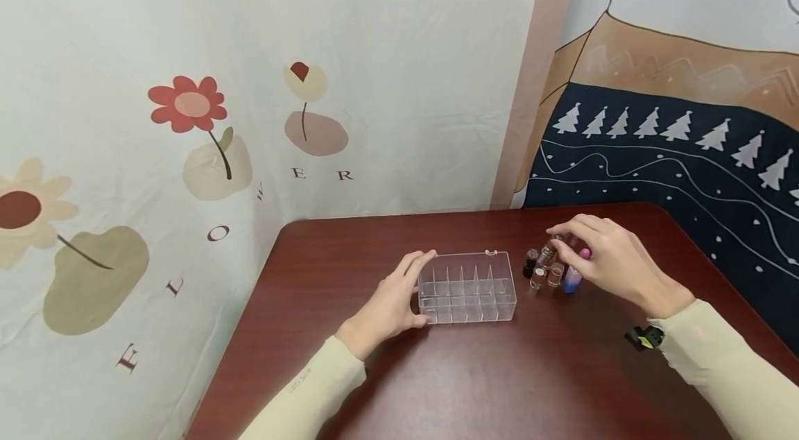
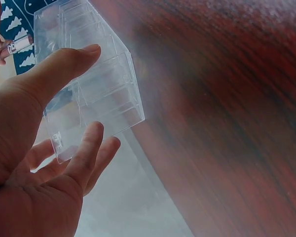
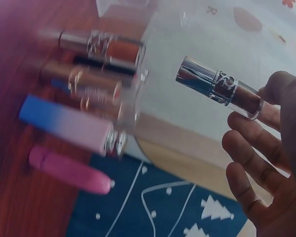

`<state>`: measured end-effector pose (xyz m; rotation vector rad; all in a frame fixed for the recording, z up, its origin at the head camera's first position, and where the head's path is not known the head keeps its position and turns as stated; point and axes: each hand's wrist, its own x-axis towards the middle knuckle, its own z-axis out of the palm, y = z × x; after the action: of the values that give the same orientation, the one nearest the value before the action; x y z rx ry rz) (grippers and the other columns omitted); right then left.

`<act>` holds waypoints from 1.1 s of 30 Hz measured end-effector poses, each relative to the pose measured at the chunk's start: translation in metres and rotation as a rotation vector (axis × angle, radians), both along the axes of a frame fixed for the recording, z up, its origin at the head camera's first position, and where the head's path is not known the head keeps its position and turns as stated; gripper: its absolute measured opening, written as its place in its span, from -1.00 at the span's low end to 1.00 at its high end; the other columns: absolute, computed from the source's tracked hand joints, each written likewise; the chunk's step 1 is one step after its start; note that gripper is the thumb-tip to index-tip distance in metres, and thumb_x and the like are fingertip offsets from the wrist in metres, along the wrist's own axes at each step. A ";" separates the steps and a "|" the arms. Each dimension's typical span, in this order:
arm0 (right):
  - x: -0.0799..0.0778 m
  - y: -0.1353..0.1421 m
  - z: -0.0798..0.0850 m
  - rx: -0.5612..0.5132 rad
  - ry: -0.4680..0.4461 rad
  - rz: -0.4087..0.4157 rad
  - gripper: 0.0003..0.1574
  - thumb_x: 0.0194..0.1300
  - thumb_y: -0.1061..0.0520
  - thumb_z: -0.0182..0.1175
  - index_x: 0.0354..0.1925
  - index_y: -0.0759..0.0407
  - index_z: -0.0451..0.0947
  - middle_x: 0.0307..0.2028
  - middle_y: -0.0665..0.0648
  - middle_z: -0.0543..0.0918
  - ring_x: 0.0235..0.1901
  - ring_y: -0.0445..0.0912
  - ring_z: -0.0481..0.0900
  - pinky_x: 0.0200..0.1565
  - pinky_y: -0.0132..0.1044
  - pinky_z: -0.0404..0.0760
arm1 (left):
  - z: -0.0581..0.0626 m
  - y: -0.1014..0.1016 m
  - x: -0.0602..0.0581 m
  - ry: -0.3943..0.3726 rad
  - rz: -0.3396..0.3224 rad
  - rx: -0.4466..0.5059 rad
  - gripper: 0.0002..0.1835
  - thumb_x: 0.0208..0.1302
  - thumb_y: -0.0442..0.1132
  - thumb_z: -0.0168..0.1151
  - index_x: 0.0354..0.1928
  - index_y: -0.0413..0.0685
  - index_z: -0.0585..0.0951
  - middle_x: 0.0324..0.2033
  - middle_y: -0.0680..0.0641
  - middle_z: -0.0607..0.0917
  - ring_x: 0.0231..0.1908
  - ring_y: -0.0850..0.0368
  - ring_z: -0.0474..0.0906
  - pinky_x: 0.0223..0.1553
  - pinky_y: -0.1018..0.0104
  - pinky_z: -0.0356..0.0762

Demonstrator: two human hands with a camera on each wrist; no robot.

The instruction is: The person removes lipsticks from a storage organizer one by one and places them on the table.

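A clear plastic organizer box [image 1: 467,308] with small compartments stands on the table. My left hand [image 1: 390,298] grips its left end, thumb on the near side and fingers on the far side. My right hand [image 1: 602,256] is raised over a cluster of lip cosmetics, pinching a lip gloss tube [image 3: 219,86] by one end between thumb and index finger; the other fingers are loosely bent. Standing below that hand are several lip gloss tubes [image 3: 113,52], a blue-to-pink lipstick tube [image 3: 69,126] and a bright pink tube [image 3: 69,170].
The dark red wooden table [image 1: 493,384] meets a pale flower-printed cloth [image 1: 399,79] at the back. A navy cloth with white trees [image 1: 674,169] hangs along the right side. A small black device [image 1: 643,338] sits at my right wrist.
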<state>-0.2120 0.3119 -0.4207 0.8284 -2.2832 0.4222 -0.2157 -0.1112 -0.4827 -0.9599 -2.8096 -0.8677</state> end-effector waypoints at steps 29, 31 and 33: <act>0.006 0.078 -0.014 0.031 -0.162 -0.263 -0.59 0.23 0.21 0.67 0.06 0.04 0.88 -0.12 0.15 0.88 -0.34 -0.12 0.56 -0.42 -0.27 0.63 | 0.001 0.000 0.000 0.001 -0.005 0.007 0.38 -0.01 -0.43 0.91 0.83 -0.04 0.25 0.65 -0.20 0.43 0.03 -0.13 0.99 0.17 0.07 0.94; 0.006 0.079 -0.019 0.033 -0.179 -0.270 -0.59 0.24 0.20 0.68 0.06 0.04 0.88 -0.11 0.15 0.88 -0.34 -0.10 0.58 -0.42 -0.28 0.63 | 0.001 0.000 0.000 0.003 -0.005 0.005 0.39 -0.01 -0.43 0.91 0.83 -0.02 0.25 0.64 -0.20 0.43 0.03 -0.13 0.99 0.18 0.08 0.94; 0.007 0.079 -0.022 0.032 -0.201 -0.277 -0.60 0.26 0.18 0.68 0.07 0.03 0.88 -0.09 0.16 0.89 -0.33 -0.08 0.60 -0.42 -0.28 0.63 | 0.001 0.000 0.001 0.000 -0.006 0.008 0.39 -0.01 -0.43 0.91 0.83 -0.03 0.25 0.64 -0.20 0.43 0.03 -0.13 0.99 0.18 0.08 0.94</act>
<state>-0.2054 0.3908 -0.4428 0.4913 -2.5516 0.3565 -0.2152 -0.1113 -0.4818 -0.9677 -2.8028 -0.8785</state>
